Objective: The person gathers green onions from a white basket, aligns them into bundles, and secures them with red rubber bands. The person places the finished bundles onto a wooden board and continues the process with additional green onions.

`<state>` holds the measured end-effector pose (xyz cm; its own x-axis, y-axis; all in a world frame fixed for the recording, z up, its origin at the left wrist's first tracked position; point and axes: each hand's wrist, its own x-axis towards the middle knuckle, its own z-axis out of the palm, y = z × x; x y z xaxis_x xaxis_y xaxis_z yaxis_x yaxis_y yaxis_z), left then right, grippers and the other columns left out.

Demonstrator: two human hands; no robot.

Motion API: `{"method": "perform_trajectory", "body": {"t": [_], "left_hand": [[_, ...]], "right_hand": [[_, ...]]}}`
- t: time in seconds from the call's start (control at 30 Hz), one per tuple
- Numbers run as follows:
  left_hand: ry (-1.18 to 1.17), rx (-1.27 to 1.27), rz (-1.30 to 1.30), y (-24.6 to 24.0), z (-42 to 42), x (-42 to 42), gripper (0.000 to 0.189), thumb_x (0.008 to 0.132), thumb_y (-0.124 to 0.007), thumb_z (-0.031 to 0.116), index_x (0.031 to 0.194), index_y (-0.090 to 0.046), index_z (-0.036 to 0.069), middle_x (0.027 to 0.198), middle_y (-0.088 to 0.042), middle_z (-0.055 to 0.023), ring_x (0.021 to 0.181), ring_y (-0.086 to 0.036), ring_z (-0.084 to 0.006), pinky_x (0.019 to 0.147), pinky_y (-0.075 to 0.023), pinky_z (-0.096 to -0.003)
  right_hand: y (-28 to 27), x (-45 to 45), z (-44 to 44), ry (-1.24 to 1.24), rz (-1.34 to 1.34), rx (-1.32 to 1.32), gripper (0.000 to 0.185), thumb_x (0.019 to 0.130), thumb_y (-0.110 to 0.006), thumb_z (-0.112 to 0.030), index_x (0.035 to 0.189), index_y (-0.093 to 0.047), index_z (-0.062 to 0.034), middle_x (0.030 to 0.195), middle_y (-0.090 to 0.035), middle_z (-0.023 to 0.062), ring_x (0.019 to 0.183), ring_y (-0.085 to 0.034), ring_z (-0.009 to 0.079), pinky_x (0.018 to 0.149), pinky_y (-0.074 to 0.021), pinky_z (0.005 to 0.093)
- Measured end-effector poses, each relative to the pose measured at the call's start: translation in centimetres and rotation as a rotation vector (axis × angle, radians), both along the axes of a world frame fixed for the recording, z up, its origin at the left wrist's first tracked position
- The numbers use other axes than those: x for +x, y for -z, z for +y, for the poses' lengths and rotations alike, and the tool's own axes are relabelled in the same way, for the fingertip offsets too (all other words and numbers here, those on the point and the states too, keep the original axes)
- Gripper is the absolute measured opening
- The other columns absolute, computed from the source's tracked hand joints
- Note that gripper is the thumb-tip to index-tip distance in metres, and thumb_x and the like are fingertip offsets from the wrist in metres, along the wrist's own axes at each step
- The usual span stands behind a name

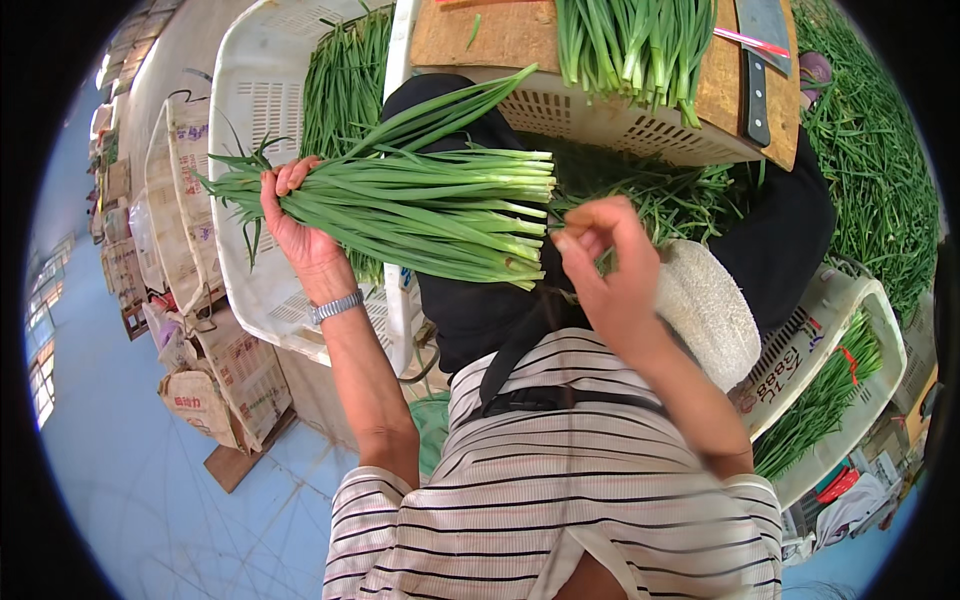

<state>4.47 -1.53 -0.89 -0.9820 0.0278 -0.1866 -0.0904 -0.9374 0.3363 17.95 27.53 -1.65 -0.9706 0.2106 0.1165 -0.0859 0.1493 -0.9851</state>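
Note:
My left hand [294, 202] is wrapped around the leafy end of a bunch of garlic chives [420, 206]. The bunch lies level above my lap, with its pale stem ends lined up on the right. A few leaves stick out from it towards the cutting board. My right hand [611, 262] hovers just right of those stem ends, its thumb and fingertips drawn together. Blur hides whether a thin leaf is pinched there. Beyond my knees, a second bunch of chives [637, 52] rests on a wooden cutting board [480, 37]. A black-handled knife [756, 97] lies at the board's right side.
A white plastic crate [259, 157] with chives stands on the left. Loose chives [870, 165] are heaped on the right. Below them, another crate [892, 360] holds tied chives [817, 405]. The board sits on an upturned-looking slotted crate [536, 109]. Sacks [232, 382] stand at the lower left.

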Motion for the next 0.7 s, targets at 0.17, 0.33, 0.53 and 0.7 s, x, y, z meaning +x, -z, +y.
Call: {"method": "perform_trajectory", "body": {"t": [0.17, 0.33, 0.53, 0.7], "left_hand": [[0.027, 0.007, 0.014, 0.2, -0.3, -0.1, 0.026, 0.090, -0.056, 0.007, 0.069, -0.041, 0.013, 0.069, -0.042, 0.0019, 0.072, -0.045, -0.0131, 0.090, -0.0392, -0.0344], [0.042, 0.035, 0.035, 0.0, 0.1, 0.0, 0.024, 0.089, -0.056, 0.008, 0.070, -0.042, 0.013, 0.069, -0.043, 0.0034, 0.072, -0.045, -0.0122, 0.089, -0.0384, -0.0355], [0.035, -0.008, 0.048, 0.0, 0.3, 0.1, 0.018, 0.090, -0.058, 0.011, 0.075, -0.048, 0.013, 0.067, -0.044, 0.0059, 0.071, -0.045, -0.0109, 0.085, -0.0393, -0.0337], [0.012, -0.035, 0.058, 0.1, 0.4, 0.4, 0.015, 0.090, -0.060, 0.014, 0.077, -0.053, 0.013, 0.065, -0.044, 0.0072, 0.068, -0.046, -0.0090, 0.082, -0.0404, -0.0323]], "right_hand": [[1.1, -2.0, 0.1, 0.032, 0.029, 0.122, 0.024, 0.074, -0.070, 0.000, 0.096, -0.062, -0.0016, 0.085, -0.054, 0.0081, 0.074, -0.054, 0.0177, 0.064, -0.0455, 0.0284], [1.7, -3.2, -0.4, -0.017, -0.072, -0.039, 0.015, 0.071, -0.069, 0.001, 0.085, -0.063, -0.0016, 0.074, -0.048, 0.0055, 0.068, -0.048, 0.0174, 0.059, -0.0404, 0.0288], [3.2, -3.4, -1.3, -0.046, -0.069, -0.053, 0.012, 0.071, -0.066, 0.005, 0.078, -0.059, -0.0009, 0.070, -0.046, 0.0042, 0.057, -0.044, 0.0130, 0.053, -0.0355, 0.0266], [3.6, -2.8, 0.1, 0.064, -0.276, -0.302, 0.003, 0.086, -0.063, -0.006, 0.084, -0.062, -0.0033, 0.077, -0.052, -0.0043, 0.067, -0.044, 0.0038, 0.060, -0.0375, 0.0195]]}}
